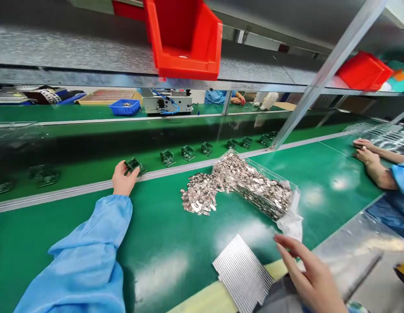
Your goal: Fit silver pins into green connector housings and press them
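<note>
My left hand (123,180), in a blue sleeve, reaches to the line's metal edge strip. Its thumb and fingers pinch a small green circuit board (133,165). At the lower right my right hand (309,276) hovers with fingers apart and nothing in them. Just left of it, a ribbed silver metal plate (243,271) overhangs the bench's near edge. Between the hands, a heap of small shiny metal pieces (198,193) spills from a clear tray (254,193) lined with white plastic.
Several small green boards (167,158) stand in a row along the dark green line behind the edge strip. A metal shelf with a red bin (189,61) hangs overhead, and a slanting post (319,87) rises right. Another person's hands (366,152) rest at the far right.
</note>
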### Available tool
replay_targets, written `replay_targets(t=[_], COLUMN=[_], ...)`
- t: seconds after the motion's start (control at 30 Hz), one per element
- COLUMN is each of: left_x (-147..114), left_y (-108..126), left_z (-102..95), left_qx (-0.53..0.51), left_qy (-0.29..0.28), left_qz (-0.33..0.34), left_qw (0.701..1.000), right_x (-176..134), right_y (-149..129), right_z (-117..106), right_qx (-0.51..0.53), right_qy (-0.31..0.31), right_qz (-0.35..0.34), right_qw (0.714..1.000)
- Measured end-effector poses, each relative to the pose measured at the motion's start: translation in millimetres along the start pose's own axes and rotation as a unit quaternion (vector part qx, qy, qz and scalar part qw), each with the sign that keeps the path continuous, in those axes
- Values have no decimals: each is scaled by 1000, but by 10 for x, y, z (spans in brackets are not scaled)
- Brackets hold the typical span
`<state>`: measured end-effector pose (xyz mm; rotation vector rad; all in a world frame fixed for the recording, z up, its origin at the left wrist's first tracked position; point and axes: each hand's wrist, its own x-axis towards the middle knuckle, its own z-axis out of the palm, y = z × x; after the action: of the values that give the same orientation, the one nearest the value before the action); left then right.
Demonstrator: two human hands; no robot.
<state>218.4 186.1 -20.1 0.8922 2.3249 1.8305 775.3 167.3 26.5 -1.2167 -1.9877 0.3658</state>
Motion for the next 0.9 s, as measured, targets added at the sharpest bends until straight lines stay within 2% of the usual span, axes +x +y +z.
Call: replay_targets(t=[0.03,0.1,0.2,0.27,0.33,0.47,0.53,0.57,0.63,0.73,0.9], left_x=[105,244,320,346,394,550,641,688,778,880,838], left_y=[-64,-111,-92,-116,-209,-480,-575,-603,-617,-539,-334], left_z=[0,48,81,-74,-430,-1434,-1790,-1889,-1945,-1869,-1814], left_qx=[6,13,21,27,49,177,234,250,259,261,277], left_qy=[-10,-35,-48,-25,36,200,218,211,187,153,176], left_qz=[-2,2,16,26,32,3,-30,-44,-60,-70,-77], left_qw=[1000,999,998,999,998,964,947,944,946,951,941], right_x=[226,658,1125,1281,1340,1332,1311,1299,1273,1238,1150], right_y=[-9,-30,-31,21,129,426,516,532,513,450,355], right_z=[229,684,1241,1474,1598,1638,1601,1573,1510,1411,1183], right_qx=[-1,-37,-153,-220,-253,-237,-220,-216,-218,-234,-176], right_qy=[-49,-101,-109,-112,-105,-54,-40,-38,-43,-57,-70], right_qz=[-29,-75,-122,-147,-175,-215,-207,-199,-180,-138,-39], right_qw=[998,991,974,958,946,946,953,955,958,961,981])
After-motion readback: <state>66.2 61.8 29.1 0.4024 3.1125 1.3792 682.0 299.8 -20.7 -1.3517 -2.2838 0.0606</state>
